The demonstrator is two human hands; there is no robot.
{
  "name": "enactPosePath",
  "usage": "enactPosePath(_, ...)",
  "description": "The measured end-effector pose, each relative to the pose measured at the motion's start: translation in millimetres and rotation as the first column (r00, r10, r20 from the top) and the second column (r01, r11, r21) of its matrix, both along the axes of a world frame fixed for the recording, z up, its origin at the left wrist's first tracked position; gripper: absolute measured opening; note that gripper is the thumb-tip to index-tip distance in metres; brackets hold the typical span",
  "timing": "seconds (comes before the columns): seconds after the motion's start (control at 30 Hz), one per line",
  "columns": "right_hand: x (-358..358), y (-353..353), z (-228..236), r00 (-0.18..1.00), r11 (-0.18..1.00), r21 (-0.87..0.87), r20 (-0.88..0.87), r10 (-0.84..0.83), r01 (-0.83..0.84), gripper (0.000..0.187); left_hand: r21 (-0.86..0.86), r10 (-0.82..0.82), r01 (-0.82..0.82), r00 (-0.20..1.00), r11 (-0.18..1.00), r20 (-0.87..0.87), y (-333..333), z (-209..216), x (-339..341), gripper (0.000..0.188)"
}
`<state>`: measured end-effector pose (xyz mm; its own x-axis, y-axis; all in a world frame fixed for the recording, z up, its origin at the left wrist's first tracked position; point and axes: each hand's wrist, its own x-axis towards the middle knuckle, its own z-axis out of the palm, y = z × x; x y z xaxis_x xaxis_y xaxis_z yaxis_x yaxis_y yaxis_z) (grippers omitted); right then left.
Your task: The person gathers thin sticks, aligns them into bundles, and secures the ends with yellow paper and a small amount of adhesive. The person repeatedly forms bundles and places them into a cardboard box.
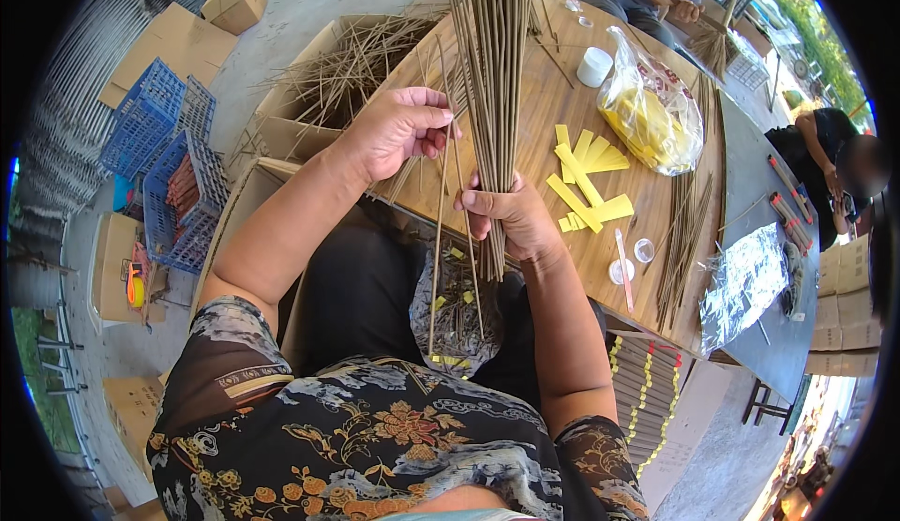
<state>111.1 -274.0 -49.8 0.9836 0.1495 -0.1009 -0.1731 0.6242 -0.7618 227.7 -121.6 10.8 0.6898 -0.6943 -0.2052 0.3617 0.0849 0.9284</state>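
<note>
My right hand (pixel 511 214) is wrapped round the lower part of a thick upright bundle of thin brown incense sticks (pixel 492 81), held over the near edge of the wooden table. Just to its left, my left hand (pixel 410 132) is closed in a pinch on two loose incense sticks (pixel 437 259), whose lower ends hang over my lap. Yellow paper strips (pixel 591 170) lie scattered on the table to the right of the bundle. Beyond them sits a clear plastic bag (pixel 652 118) with yellow contents.
A cardboard box (pixel 305 137) of tangled sticks stands left of the table (pixel 572 99). Blue crates (pixel 178 202) are further left. On the table are a white jar (pixel 593 66), a small lid (pixel 621 271) and rows of sticks (pixel 692 230). Two other people work on the far and right sides.
</note>
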Motion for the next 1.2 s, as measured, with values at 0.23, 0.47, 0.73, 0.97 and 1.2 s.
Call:
enactPosePath(0.23, -1.0, -4.5, -0.9, 1.0, 0.999, 0.049, -0.003, 0.007, -0.007, 0.021, -0.001, 0.191, -0.193, 0.966, 0.981, 0.173, 20.4, 9.8, 35.4, 0.015)
enactPosePath(0.47, -0.2, -7.7, -1.8, 0.999, 0.991, 0.126, 0.017, 0.05, -0.051, 0.018, -0.231, 0.825, -0.817, 0.559, 0.529, -0.087, 70.5, 51.3, 165.1, 0.017)
enactPosePath(0.73, -1.3, -6.8, -4.4, 0.994, 0.986, 0.13, 0.033, 0.103, -0.106, 0.019, -0.036, 0.159, -0.154, 0.971, 0.987, 0.179, -0.5, 6.8, 50.4, 0.025)
enactPosePath(0.97, -3.1, -6.3, -4.0, 0.987, 0.986, 0.058, 0.061, 0.15, -0.153, 0.019, -0.096, 0.073, -0.049, 0.962, 0.994, 0.264, -17.0, 13.0, 18.9, 0.017)
enactPosePath(1.2, -3.0, -5.2, -3.1, 0.989, 0.988, 0.073, 0.073, 0.128, -0.133, 0.016, -0.116, 0.098, -0.075, 0.972, 0.99, 0.214, -9.4, 15.3, 17.7, 0.012)
